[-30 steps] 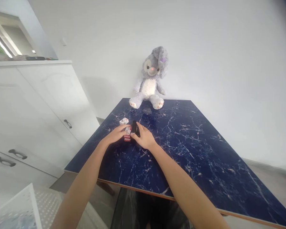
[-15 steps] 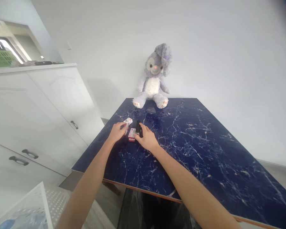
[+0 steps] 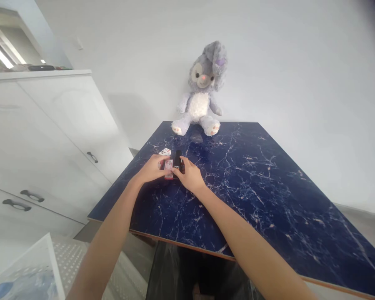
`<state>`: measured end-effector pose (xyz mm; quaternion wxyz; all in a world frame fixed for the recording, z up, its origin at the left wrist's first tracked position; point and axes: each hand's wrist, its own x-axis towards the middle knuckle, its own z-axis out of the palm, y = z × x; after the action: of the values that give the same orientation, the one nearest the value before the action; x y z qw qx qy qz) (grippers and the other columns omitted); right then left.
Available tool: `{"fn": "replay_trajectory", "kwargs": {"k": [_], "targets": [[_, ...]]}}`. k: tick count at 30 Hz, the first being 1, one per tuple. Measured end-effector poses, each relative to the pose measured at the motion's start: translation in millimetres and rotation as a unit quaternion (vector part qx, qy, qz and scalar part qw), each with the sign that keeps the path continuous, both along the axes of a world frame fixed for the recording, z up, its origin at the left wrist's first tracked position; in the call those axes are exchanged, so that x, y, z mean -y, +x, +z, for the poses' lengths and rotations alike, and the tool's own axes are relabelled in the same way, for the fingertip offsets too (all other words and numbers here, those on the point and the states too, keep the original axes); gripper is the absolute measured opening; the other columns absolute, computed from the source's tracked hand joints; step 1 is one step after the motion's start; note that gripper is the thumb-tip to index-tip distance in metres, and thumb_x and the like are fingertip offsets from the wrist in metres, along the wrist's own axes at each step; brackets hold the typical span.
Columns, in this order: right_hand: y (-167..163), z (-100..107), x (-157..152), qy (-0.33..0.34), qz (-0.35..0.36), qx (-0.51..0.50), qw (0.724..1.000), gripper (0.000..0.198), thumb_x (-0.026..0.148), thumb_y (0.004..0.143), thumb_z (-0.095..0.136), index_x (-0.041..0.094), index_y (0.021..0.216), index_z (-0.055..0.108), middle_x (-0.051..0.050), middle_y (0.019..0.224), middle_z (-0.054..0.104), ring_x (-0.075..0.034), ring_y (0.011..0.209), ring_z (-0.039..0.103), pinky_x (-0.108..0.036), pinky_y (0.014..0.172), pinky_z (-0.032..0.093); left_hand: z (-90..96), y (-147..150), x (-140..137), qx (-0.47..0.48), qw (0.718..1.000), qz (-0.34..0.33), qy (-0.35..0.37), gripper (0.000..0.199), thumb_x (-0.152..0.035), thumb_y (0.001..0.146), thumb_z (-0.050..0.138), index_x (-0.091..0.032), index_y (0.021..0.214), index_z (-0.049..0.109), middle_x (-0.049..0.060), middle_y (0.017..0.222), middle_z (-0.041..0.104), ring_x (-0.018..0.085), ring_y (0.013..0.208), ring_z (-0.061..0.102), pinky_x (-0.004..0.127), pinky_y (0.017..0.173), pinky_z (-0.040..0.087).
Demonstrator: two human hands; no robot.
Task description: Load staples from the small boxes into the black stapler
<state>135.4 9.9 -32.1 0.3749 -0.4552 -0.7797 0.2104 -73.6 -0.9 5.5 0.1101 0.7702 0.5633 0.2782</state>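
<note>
My left hand (image 3: 152, 168) has its thumb and fingers closed at the left side of a small red-and-white box (image 3: 168, 166), which seems to lie on another such box. Behind those fingers lies a white box with dark print (image 3: 165, 152); a further red box beneath the hand is mostly hidden. A black stapler (image 3: 178, 156) stands just right of the boxes. My right hand (image 3: 190, 175) is curled around it, fingers along its right side and thumb at its near end, close to the red-and-white box.
The blue marbled table (image 3: 253, 187) carries a grey plush rabbit (image 3: 200, 96) at its back edge, against the wall. White cabinets (image 3: 50, 133) stand to the left. A white plastic basket (image 3: 54, 266) is at the lower left, below the table edge.
My left hand has shifted from the left-hand boxes to the red-and-white box beside the stapler. My right hand stays at the stapler. The view has tilted slightly.
</note>
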Motion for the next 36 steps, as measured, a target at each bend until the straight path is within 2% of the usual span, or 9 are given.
{"fn": "replay_trajectory", "kwargs": {"k": [6,9,13,16,19,22,24,30,36], "targets": [[-0.5,0.2,0.9,0.003,0.006,-0.011,1.0,0.056,0.048,0.092,0.059,0.019,0.139,0.047,-0.014,0.127,0.064,-0.026,0.104,0.067,-0.039,0.093,0.051,-15.9,-9.4,-10.5,0.005,0.999,0.041,0.015,0.051,-0.032,0.078,0.072,-0.022,0.128,0.066,0.009,0.128,0.066,0.031,0.122,0.058,0.043,0.108,0.044],[-1.2,1.6,4.1,0.001,0.006,-0.012,1.0,0.056,0.045,0.094,0.057,0.017,0.141,0.045,-0.016,0.127,0.063,-0.028,0.107,0.066,-0.041,0.094,0.051,-28.4,-13.6,-17.6,0.003,0.999,0.043,0.014,0.043,-0.021,0.084,0.059,-0.022,0.126,0.067,0.008,0.133,0.064,0.028,0.125,0.058,0.043,0.111,0.041],[-0.1,0.4,5.6,0.005,0.018,-0.029,0.999,0.054,0.041,0.094,0.055,0.018,0.142,0.044,-0.016,0.129,0.062,-0.029,0.111,0.065,-0.043,0.096,0.051,-35.9,-14.5,-22.7,0.001,0.997,0.061,0.05,0.046,-0.01,0.078,0.054,-0.02,0.119,0.071,0.007,0.132,0.065,0.028,0.13,0.053,0.044,0.116,0.036],[3.0,-3.0,2.7,0.002,0.036,-0.04,0.999,0.059,0.041,0.089,0.061,0.021,0.142,0.044,-0.014,0.129,0.062,-0.028,0.112,0.064,-0.044,0.097,0.051,-32.7,-12.7,-19.4,0.008,0.997,0.038,0.071,0.046,-0.014,0.079,0.056,-0.022,0.122,0.069,0.006,0.135,0.063,0.027,0.13,0.051,0.045,0.116,0.035],[5.9,-5.4,-0.2,0.008,0.056,-0.045,0.997,0.066,0.039,0.084,0.068,0.023,0.143,0.043,-0.012,0.13,0.062,-0.028,0.111,0.065,-0.044,0.098,0.051,-31.1,-8.7,-14.6,-0.009,0.998,-0.003,0.054,0.055,-0.028,0.081,0.065,-0.024,0.135,0.059,0.008,0.148,0.051,0.031,0.139,0.04,0.048,0.118,0.03],[6.1,-6.1,-0.7,0.002,0.061,-0.05,0.997,0.066,0.039,0.083,0.068,0.023,0.143,0.043,-0.012,0.13,0.062,-0.026,0.104,0.068,-0.044,0.096,0.053,-34.8,-4.1,-14.7,-0.034,0.997,0.048,0.049,0.073,-0.042,0.078,0.072,-0.019,0.144,0.05,0.015,0.154,0.041,0.037,0.142,0.035,0.052,0.117,0.029],[4.7,-6.4,-0.3,-0.006,0.061,-0.052,0.997,0.066,0.04,0.084,0.068,0.024,0.143,0.043,-0.012,0.128,0.063,-0.025,0.098,0.069,-0.043,0.093,0.055,-38.2,-3.2,-17.7,-0.044,0.992,0.099,0.065,0.076,-0.047,0.077,0.073,-0.017,0.143,0.05,0.017,0.151,0.044,0.038,0.139,0.038,0.052,0.116,0.031],[3.6,-7.1,-0.1,-0.019,0.084,-0.055,0.995,0.071,0.039,0.083,0.069,0.024,0.146,0.041,-0.013,0.129,0.062,-0.024,0.098,0.07,-0.042,0.092,0.056,-44.0,-10.2,-25.4,-0.083,0.977,0.176,0.083,0.067,-0.055,0.081,0.069,-0.021,0.136,0.058,0.016,0.144,0.052,0.039,0.134,0.043,0.053,0.111,0.035],[7.2,-4.9,0.6,-0.051,0.153,-0.063,0.985,0.071,0.025,0.08,0.07,0.023,0.145,0.042,-0.009,0.123,0.065,-0.019,0.096,0.069,-0.035,0.088,0.058,-45.9,-10.9,-25.1,-0.098,0.976,0.184,0.069,0.049,-0.044,0.091,0.058,-0.024,0.136,0.06,0.013,0.146,0.052,0.034,0.133,0.046,0.05,0.109,0.036]]}}
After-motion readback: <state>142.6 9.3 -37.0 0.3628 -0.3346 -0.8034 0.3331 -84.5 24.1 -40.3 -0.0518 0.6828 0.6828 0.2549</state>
